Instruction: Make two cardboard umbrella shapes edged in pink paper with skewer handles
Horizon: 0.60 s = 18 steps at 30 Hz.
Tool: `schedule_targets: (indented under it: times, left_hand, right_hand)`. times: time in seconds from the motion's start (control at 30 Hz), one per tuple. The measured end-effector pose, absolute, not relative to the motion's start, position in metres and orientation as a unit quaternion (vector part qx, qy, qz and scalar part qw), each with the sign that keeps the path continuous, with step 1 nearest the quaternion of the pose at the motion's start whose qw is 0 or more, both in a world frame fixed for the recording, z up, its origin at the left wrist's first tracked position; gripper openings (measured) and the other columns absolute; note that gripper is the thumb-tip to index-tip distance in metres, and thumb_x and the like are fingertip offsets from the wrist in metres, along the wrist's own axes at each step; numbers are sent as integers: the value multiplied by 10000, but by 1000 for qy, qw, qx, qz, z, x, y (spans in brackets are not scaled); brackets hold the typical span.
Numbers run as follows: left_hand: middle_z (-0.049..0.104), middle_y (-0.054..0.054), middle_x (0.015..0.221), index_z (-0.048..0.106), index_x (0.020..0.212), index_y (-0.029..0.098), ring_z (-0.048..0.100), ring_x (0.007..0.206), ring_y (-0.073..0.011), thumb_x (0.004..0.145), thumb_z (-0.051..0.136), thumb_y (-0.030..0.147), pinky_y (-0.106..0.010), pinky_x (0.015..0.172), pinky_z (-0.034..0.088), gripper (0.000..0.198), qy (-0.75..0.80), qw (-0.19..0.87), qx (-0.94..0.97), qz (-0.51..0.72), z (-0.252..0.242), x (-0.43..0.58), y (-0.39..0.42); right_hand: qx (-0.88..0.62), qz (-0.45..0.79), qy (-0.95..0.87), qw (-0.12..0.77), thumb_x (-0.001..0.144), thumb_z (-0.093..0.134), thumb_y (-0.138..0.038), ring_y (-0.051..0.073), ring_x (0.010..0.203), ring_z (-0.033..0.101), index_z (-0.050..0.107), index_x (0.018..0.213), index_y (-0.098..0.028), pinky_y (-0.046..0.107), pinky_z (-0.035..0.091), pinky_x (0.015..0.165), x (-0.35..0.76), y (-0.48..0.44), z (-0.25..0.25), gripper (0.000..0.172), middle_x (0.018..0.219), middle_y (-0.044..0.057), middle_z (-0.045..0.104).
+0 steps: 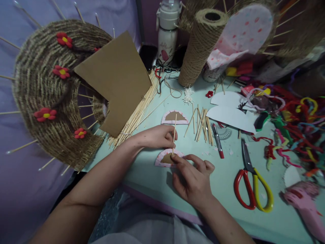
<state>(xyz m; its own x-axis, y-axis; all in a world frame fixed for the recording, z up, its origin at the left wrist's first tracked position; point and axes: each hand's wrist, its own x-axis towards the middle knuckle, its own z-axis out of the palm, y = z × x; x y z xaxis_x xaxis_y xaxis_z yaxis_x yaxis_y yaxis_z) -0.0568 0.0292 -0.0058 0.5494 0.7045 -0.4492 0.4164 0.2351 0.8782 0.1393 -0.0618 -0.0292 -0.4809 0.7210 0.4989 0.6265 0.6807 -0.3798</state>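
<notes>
Near the table's front edge lies a small half-round cardboard piece (166, 158) with a pink fabric rim. A thin wooden stick (175, 127) stretches from it toward a second such piece (172, 116) farther back. My left hand (161, 136) has its fingers closed around the stick's middle. The index fingertip of my right hand (193, 179) presses the stick's near end onto the cardboard, while its other fingers are spread or loosely bent. To the right of the second piece lies a loose pile of short sticks (202, 123).
Red-and-yellow scissors (250, 179), a red marker (218, 140) and a pink glue gun (304, 206) lie right. White half-round sheets (231, 117) sit behind. A twine roll (200, 47) and bottle (167, 34) stand at the back. Cardboard (119, 78) leans beside a flowered woven ring (33, 78) at left.
</notes>
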Motion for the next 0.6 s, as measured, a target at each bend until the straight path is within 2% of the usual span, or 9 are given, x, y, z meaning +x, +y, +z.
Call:
schedule_targets:
  times: [0.43, 0.6]
  left_hand:
    - [615, 38, 606, 510, 891, 176, 528, 551, -105, 706, 608, 221, -204, 498, 331, 214, 457, 636, 610, 121, -8, -57, 29]
    - [639, 21, 626, 494, 863, 173, 538, 546, -103, 694, 613, 221, -207, 508, 338, 212, 464, 642, 600, 117, -5, -55, 29]
  right_hand:
    - [-401, 93, -852, 324, 819, 559, -217, 222, 929, 566, 576, 888, -216, 416, 255, 766, 139, -62, -26, 71, 1010, -6, 738]
    - [-370, 81, -837, 395, 758, 546, -182, 249, 879, 531, 526, 837, -227, 431, 300, 742, 151, -67, -23, 94, 971, 26, 744]
